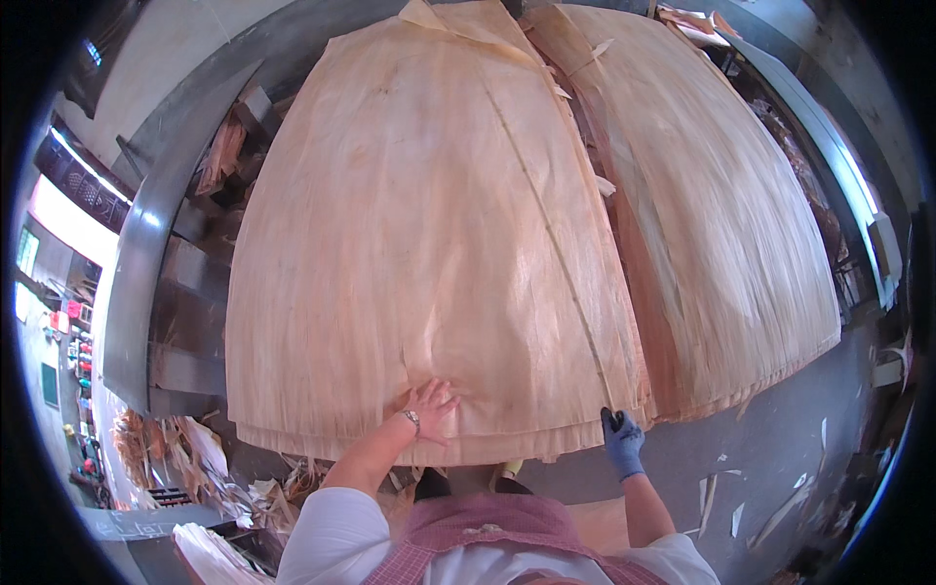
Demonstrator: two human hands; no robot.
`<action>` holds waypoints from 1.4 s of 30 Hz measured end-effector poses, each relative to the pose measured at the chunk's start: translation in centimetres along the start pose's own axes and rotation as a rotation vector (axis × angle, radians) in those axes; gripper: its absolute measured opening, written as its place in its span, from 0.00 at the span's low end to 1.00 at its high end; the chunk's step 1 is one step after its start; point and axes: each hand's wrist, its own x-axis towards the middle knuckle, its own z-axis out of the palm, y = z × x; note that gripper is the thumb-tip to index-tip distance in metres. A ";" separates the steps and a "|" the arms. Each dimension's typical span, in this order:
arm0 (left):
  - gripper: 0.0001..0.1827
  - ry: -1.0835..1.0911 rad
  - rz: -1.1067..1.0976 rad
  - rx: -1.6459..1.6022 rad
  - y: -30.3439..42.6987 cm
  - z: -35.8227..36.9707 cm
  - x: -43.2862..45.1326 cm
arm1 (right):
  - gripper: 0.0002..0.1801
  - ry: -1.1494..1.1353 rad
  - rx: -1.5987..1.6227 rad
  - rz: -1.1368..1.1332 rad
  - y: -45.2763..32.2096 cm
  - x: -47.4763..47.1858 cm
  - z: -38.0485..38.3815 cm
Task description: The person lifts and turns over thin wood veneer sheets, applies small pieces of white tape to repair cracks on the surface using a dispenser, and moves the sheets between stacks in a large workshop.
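Before me lies a stack of thin wood veneer sheets [409, 219], its near edge layered and slightly uneven. My left hand [431, 409], bare with a wristwatch, rests on the top sheet close to that edge. Its fingers are spread, and the veneer wrinkles around them. My right hand [621, 437] wears a blue glove with dark fingertips. It grips the near end of a long thin stick [550, 230], which runs away from me at a slant across the sheet. Near the far end, a piece of veneer [475, 36] lies folded over the top.
A second veneer stack [716, 219] stands to the right, across a narrow gap with ragged edges. Left is a grey metal beam [139, 270] beside wooden blocks [186, 369]. Veneer scraps [212, 461] pile up lower left; torn strips [708, 504] litter the grey floor [731, 453] lower right.
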 end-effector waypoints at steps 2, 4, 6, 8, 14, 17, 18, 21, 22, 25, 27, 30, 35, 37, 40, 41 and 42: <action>0.65 -0.025 -0.017 -0.005 0.2 0.0 -0.3 | 0.22 -0.053 -0.037 -0.036 -3.4 3.2 0.1; 0.65 -0.027 -0.040 -0.012 0.3 -0.5 -1.1 | 0.21 0.009 0.036 -0.203 -7.4 9.3 -0.2; 0.64 -0.014 -0.025 -0.018 0.4 -1.2 -1.2 | 0.19 0.078 0.064 -0.327 -9.4 16.6 1.1; 0.63 -0.010 -0.034 -0.020 0.3 -0.9 -0.6 | 0.22 0.098 -0.025 -0.354 -10.9 24.0 1.6; 0.65 0.018 -0.067 -0.072 0.0 0.5 -0.1 | 0.26 0.041 -0.049 -0.219 -16.0 36.9 -1.1; 0.65 0.021 -0.072 -0.078 0.1 0.6 -0.1 | 0.27 0.021 -0.034 -0.180 -17.6 39.0 -2.6; 0.65 0.012 -0.064 -0.070 0.1 0.2 -0.1 | 0.28 0.034 -0.030 -0.156 -17.3 39.7 -3.0; 0.64 0.025 -0.065 -0.062 0.0 0.3 0.1 | 0.27 0.088 -0.013 -0.193 -17.4 41.7 -3.6; 0.64 0.022 -0.061 -0.059 -0.1 0.3 0.1 | 0.27 0.056 0.004 -0.174 -18.0 42.4 -3.8; 0.63 0.018 -0.048 -0.055 -0.1 -0.2 -0.2 | 0.27 -0.020 0.055 -0.095 -19.0 43.9 -4.2; 0.63 0.019 -0.045 -0.065 -0.3 -0.7 -0.2 | 0.27 -0.050 0.095 -0.017 -19.8 44.2 -4.1; 0.62 0.000 -0.046 -0.106 -0.5 -0.4 -0.9 | 0.29 0.010 0.058 -0.092 -21.6 42.3 -2.2; 0.57 0.128 0.006 -0.190 -0.7 -0.3 -1.3 | 0.29 0.060 0.163 -0.100 -21.3 35.0 2.8; 0.52 0.196 0.020 -0.289 -0.9 -0.1 -2.1 | 0.27 -0.067 0.321 -0.072 -23.7 29.0 5.2; 0.40 0.420 0.044 -0.442 -2.6 2.0 -3.0 | 0.23 -0.273 0.608 0.070 -32.0 16.4 5.7; 0.38 0.550 0.047 -0.452 -2.2 3.5 -3.7 | 0.21 -0.278 0.669 0.070 -33.4 12.4 5.9; 0.35 0.682 0.047 -0.450 -2.6 5.1 -5.2 | 0.20 -0.329 0.753 0.109 -34.8 8.5 5.9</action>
